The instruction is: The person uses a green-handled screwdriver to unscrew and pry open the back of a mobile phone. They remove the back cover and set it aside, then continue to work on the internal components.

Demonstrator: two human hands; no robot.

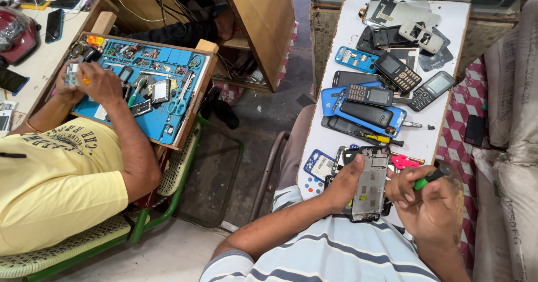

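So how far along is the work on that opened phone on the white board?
Done: the phone frame is stripped open, its back off and metal inside showing. In hand: the left hand steadies it while the right hand grips a green-handled screwdriver beside it. Left: it is not closed up, and loose phones and a blue cover lie around the white board.

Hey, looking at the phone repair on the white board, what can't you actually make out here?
- Head view: the tip of the green-handled screwdriver is hidden behind the right hand.
- The lower end of the opened phone frame is covered by the left hand and the striped shirt.
- The small parts in the co-worker's blue tray are too small to identify.
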